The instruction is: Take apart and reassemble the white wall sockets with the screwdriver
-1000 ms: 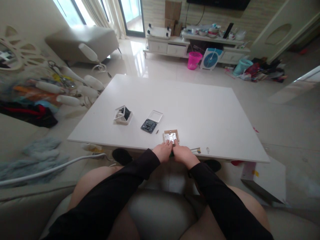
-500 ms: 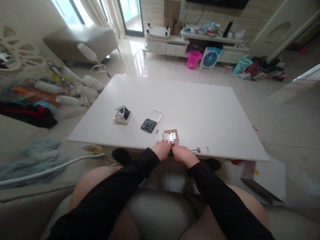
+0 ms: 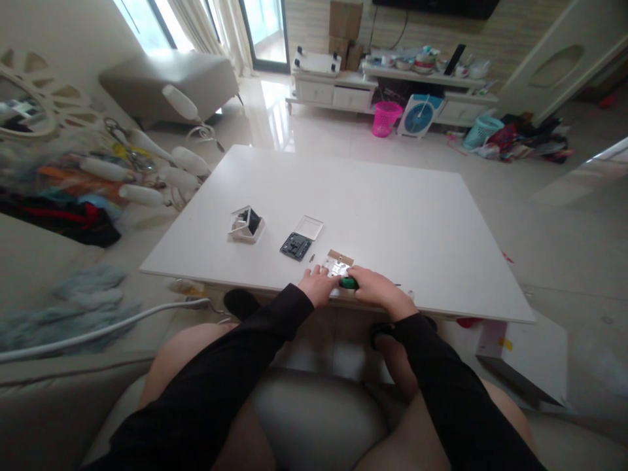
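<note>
Fingers of the right hand (image 3: 379,289) curl round a green tool (image 3: 348,282) beside the shallow box (image 3: 340,256) near six o'clock on the desk (image 3: 392,222), and the box could skid off should the left hand (image 3: 318,286), slightly spread, hold unclear, brace too lightly.

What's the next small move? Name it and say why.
Probably steady the shallow box with the left hand before shifting the green object: that hand lies at the box's near-left side, while the right hand holds the green object close by.
</note>
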Demonstrator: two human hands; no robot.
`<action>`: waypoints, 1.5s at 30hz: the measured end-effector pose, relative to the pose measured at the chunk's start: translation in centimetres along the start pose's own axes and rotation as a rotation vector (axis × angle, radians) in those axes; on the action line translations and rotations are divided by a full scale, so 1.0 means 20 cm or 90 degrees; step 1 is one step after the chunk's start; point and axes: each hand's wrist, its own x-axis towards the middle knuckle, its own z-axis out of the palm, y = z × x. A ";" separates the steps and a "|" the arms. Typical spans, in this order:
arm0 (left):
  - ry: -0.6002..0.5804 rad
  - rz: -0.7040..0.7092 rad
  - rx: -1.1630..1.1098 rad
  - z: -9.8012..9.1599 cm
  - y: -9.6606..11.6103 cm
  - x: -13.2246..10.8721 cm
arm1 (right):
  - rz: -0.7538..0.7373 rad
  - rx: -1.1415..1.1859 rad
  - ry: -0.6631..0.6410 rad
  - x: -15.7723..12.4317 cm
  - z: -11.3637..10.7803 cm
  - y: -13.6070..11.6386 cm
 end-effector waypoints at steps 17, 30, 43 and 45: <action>0.079 -0.023 -0.099 -0.03 0.00 0.03 | 0.131 -0.006 0.088 -0.07 -0.14 0.06; 0.133 -0.059 -0.093 -0.02 -0.07 0.06 | 0.141 -0.029 0.089 -0.09 -0.14 0.04; 0.200 -0.194 -0.113 -0.04 -0.29 0.07 | 0.132 -0.021 0.113 -0.11 -0.14 0.04; 0.167 -0.210 -0.110 -0.03 -0.37 0.06 | 0.132 -0.018 0.108 -0.11 -0.14 0.04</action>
